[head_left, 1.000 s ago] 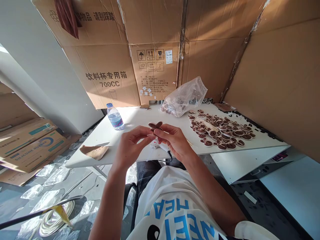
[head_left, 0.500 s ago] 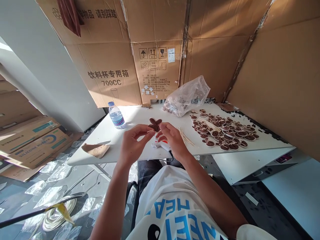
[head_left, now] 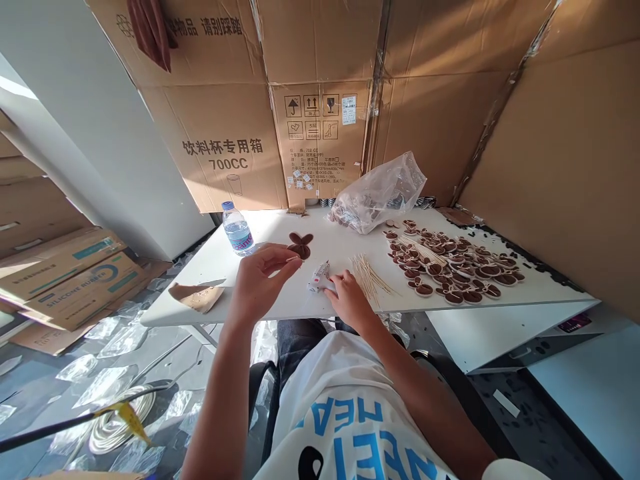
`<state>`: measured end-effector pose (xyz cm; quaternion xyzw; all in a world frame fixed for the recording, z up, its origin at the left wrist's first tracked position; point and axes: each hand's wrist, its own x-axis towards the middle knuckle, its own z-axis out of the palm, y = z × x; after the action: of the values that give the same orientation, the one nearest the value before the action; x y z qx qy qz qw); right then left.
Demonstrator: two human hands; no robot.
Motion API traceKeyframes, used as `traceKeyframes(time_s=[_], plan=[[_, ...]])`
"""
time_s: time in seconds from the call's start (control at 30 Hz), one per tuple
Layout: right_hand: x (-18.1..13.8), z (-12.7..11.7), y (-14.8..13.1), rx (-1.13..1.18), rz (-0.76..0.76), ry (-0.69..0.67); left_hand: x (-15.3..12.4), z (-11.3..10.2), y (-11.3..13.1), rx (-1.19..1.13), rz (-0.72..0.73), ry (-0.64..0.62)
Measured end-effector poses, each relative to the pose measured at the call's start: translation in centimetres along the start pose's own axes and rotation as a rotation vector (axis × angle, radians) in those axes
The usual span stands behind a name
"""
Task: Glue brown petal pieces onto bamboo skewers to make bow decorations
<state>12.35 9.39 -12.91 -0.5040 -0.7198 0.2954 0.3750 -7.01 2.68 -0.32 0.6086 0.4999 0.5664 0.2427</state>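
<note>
My left hand (head_left: 263, 277) is raised over the white table (head_left: 280, 300) and pinches a thin wooden stick topped by a brown flower-shaped piece (head_left: 301, 244). My right hand (head_left: 349, 298) rests low on the table with its fingers on the white glue gun (head_left: 320, 279). A loose bundle of wooden sticks (head_left: 369, 275) lies just right of that hand. Further right, several finished brown pieces (head_left: 450, 267) are spread over the table.
A water bottle (head_left: 238, 230) stands at the table's back left. A clear plastic bag (head_left: 377, 193) of pieces lies at the back. A brown paper scrap (head_left: 196, 297) sits near the left edge. Cardboard walls enclose the back and right; boxes and plastic litter the floor at left.
My right hand has let go of the brown piece and dropped to the glue gun on the table. My left hand now holds the stick and piece alone, slightly higher and left.
</note>
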Motion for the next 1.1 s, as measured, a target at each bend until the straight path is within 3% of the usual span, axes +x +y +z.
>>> traceKeyframes(time_s=[0.23,0.43,0.6,0.77,1.1], plan=[[-2.2,-1.8,-0.7,0.412,-0.001,0.134,0.2,-0.5,-0.6,0.043,0.017,0.003],[-5.3,-3.0,-3.8,1.194,0.077,0.171,0.1,-0.1,-0.9,0.029,0.028,-0.040],[-6.3,-2.7,-4.2,1.135,0.080,0.148,0.2,0.3,-1.1,0.043,0.035,-0.056],[-6.8,-2.1,-4.1,1.036,-0.029,0.055,0.1,0.8,-1.2,0.029,0.038,-0.077],[-7.1,-1.7,-4.3,0.970,-0.081,0.075,-0.2,1.4,-0.2,-0.020,0.047,-0.110]])
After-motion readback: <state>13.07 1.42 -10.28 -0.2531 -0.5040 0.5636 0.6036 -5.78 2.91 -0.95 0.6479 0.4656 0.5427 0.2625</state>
